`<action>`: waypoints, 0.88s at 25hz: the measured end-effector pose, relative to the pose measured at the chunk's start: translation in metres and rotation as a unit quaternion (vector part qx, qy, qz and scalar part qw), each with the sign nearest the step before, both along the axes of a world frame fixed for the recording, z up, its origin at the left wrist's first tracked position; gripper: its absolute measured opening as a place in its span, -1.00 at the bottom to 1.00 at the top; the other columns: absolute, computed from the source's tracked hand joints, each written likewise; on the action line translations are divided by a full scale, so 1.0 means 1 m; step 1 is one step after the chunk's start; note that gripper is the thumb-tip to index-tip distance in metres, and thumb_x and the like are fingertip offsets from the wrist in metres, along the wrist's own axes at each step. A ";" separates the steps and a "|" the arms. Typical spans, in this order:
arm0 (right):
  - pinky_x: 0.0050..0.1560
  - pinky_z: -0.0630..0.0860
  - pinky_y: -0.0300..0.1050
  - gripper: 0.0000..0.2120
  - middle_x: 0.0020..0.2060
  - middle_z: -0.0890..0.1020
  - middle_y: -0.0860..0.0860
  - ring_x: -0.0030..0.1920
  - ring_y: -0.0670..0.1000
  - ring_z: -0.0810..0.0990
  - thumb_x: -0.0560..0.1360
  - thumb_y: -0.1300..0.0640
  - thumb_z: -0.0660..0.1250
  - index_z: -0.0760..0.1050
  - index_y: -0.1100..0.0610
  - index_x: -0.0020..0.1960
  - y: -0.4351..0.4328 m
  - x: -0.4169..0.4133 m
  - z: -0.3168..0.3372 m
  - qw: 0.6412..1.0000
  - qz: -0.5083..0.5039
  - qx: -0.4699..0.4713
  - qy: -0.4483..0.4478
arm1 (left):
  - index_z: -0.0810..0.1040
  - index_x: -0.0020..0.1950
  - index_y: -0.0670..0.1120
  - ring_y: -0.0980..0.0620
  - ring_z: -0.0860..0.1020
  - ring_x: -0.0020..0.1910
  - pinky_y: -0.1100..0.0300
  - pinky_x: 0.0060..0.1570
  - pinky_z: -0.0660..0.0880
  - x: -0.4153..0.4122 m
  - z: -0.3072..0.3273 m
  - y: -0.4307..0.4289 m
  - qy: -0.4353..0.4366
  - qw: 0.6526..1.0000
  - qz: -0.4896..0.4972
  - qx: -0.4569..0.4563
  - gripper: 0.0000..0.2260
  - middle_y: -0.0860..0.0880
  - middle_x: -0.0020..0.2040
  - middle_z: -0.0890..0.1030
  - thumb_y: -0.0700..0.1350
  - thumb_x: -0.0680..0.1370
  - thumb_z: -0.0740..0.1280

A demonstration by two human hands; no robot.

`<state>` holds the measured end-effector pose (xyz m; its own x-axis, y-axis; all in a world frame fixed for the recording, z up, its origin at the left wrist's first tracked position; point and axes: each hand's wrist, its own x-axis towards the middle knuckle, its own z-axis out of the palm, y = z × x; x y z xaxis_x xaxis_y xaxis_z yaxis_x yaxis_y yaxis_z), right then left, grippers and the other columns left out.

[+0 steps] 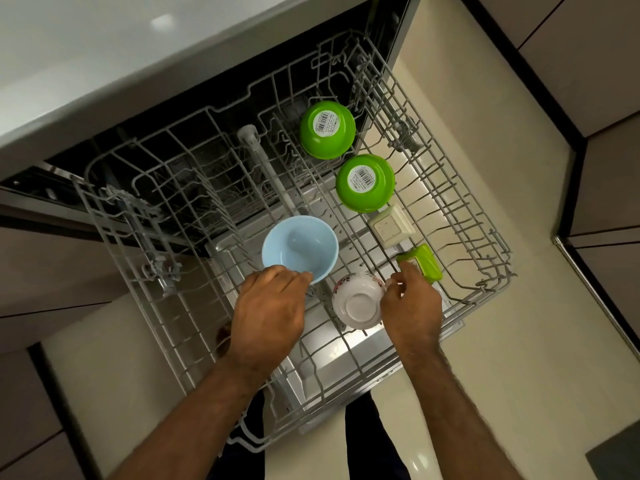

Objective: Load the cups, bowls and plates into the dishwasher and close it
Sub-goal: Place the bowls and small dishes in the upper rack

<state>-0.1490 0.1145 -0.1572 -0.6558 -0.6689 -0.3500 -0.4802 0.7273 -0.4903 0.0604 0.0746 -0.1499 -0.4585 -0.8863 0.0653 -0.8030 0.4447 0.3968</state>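
Fingers of my left hand [268, 313] curl over the near rim of the pale blue bowl [299, 249], which sits mouth-up in the middle of the pulled-out rack [138, 237]. My right hand [412, 306] pinches the edge of the white flowered cup [358, 304], upside down just beside the bowl. Along the rack's right side stand the far green bowl [327, 129] and the nearer green bowl [365, 183], both base-up, then a cream square dish [391, 225] and a small green cup [424, 263] by my right fingertips.

A pale countertop [104, 64] filled eleven o'clock; glossy cream floor [519, 341] lay toward four, brown cabinets [588, 64] at two.
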 end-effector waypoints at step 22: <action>-0.03 0.69 0.05 -0.48 -0.07 0.74 0.08 0.00 0.10 0.73 0.56 0.39 0.35 0.40 0.08 0.47 -0.061 -0.002 0.000 0.891 -0.111 -0.098 -0.430 | 0.38 0.54 0.07 -0.05 0.34 0.50 -0.01 0.35 0.41 0.005 0.016 -0.026 0.096 0.981 0.110 0.131 -0.45 -0.08 0.54 0.36 0.12 0.57 0.40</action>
